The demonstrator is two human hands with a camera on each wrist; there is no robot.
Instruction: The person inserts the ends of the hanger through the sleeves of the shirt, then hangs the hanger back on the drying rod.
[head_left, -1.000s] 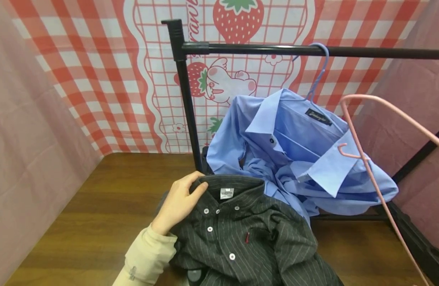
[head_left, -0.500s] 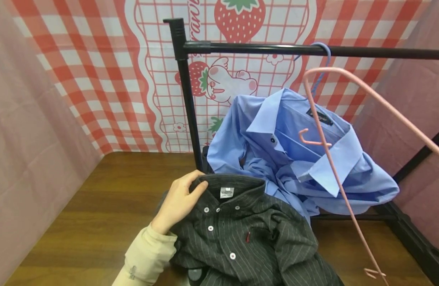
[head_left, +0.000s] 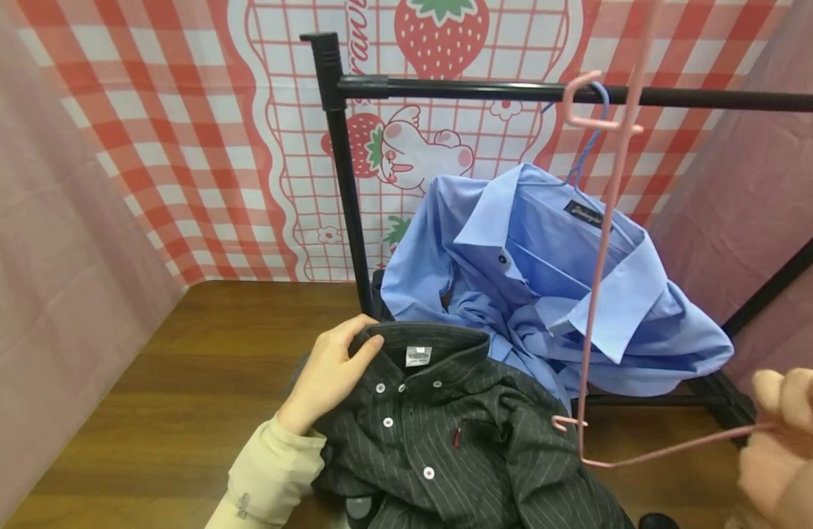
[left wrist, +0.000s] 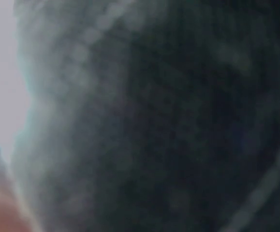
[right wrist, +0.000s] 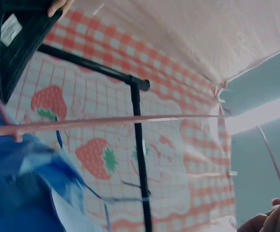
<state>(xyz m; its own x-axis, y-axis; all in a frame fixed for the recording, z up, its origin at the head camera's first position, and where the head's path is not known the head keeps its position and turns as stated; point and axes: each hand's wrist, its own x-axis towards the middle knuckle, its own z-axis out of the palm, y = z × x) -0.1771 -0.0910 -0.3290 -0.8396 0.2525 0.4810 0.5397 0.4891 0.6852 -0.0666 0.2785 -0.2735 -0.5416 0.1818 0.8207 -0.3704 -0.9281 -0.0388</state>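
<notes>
A dark pinstriped button-up shirt point(head_left: 473, 455) lies at the front centre of the head view, its collar propped up. My left hand point(head_left: 323, 375) pinches the left side of that collar between thumb and fingers. At the right edge my right hand point(head_left: 793, 433) grips a pink clothes hanger point(head_left: 601, 250) by its lower bar. The hanger is tilted nearly upright, small notch hooks along it, and overlaps the blue shirt point(head_left: 625, 308) in this view. In the right wrist view the hanger point(right wrist: 106, 122) crosses the picture. Blurred dark cloth point(left wrist: 178, 121) fills most of the left wrist view.
Behind the dark shirt stands a black clothes rack point(head_left: 459, 90). From its rail a blue hanger point(head_left: 586, 150) carries the blue shirt. Wooden tabletop point(head_left: 181, 397) shows on the left. A strawberry-print checked cloth point(head_left: 201, 125) hangs at the back, with pink drapes at both sides.
The pink hanger first shifted left, then turned more upright, its lower bar now in view. My right hand has come into the head view at the right. My left hand stays on the collar.
</notes>
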